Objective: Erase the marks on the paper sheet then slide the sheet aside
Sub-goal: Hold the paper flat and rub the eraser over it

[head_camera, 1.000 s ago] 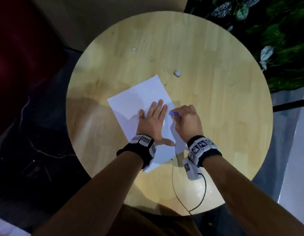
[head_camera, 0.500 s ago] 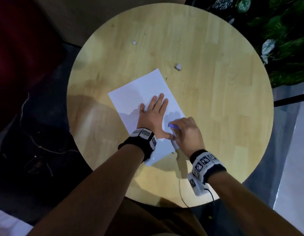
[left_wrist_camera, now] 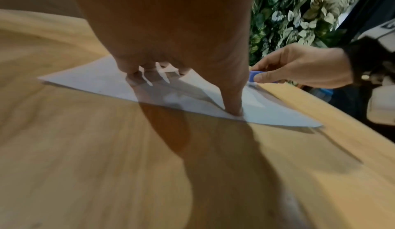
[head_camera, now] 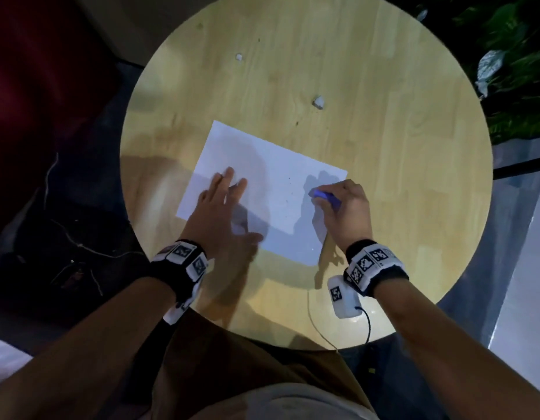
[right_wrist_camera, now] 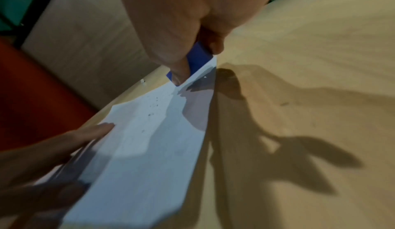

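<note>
Although the paper sheet [head_camera: 271, 189] sat at a steep angle half a second ago, with one corner pointing toward the far edge of the table [head_camera: 383, 122], it now lies turned, its long sides running more nearly across in front of me, in the near-left half of the round top. I take that rotation as the start of the slide, or a re-squaring to reach more marks; I cannot say which. A few faint dark specks [right_wrist_camera: 153, 105] show on the white between my hands, possibly eraser crumbs or leftover marks, so I judge the erasing nearly done rather than proven done.

My left hand [head_camera: 223, 213] lies flat on the sheet's left part, fingers straight and spread, thumb tip [left_wrist_camera: 234, 111] pressing near the sheet's near edge. It has shifted from the middle of the paper to that end. My right hand [head_camera: 347, 213] has moved out to the sheet's right edge and pinches the blue eraser [head_camera: 324, 197] between thumb and curled fingers, its tip at or just above the paper by the far right corner; whether it touches I cannot tell.

Further out, a small white scrap [head_camera: 318, 101] lies beyond the sheet toward the far edge, and a smaller one [head_camera: 239, 57] farther still. Green foliage [head_camera: 517, 71] stands past the table's right edge.
</note>
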Action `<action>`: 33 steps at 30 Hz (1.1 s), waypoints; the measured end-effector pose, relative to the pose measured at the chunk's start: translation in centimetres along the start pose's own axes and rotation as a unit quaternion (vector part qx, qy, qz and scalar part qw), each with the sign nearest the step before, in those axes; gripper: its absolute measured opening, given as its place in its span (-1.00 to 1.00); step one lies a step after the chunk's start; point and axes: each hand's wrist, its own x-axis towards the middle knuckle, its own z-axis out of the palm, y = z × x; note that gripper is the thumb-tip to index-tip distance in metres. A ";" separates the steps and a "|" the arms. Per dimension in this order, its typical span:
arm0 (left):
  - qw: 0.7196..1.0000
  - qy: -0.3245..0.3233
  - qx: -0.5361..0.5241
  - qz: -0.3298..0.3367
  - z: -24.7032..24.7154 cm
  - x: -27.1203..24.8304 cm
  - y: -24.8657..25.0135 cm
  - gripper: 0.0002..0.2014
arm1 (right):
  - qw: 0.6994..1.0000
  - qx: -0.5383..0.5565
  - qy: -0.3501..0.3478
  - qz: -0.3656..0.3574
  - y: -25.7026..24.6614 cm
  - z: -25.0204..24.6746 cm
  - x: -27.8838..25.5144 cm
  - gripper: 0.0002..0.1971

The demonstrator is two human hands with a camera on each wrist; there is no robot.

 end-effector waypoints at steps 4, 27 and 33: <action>0.999 0.050 -0.003 0.004 0.0 0.5 3.3 -0.05 | 0.998 -0.013 -0.051 -0.027 -0.3 0.5 -1.9 -0.85; 0.993 -0.070 0.065 0.068 1.2 4.4 5.8 0.29 | 0.996 -0.058 -0.045 -0.055 -1.9 2.1 -1.4 -0.85; 0.993 -0.068 0.071 0.069 1.1 4.4 5.8 0.29 | 0.989 -0.081 -0.084 -0.092 -1.9 1.4 -0.6 -0.85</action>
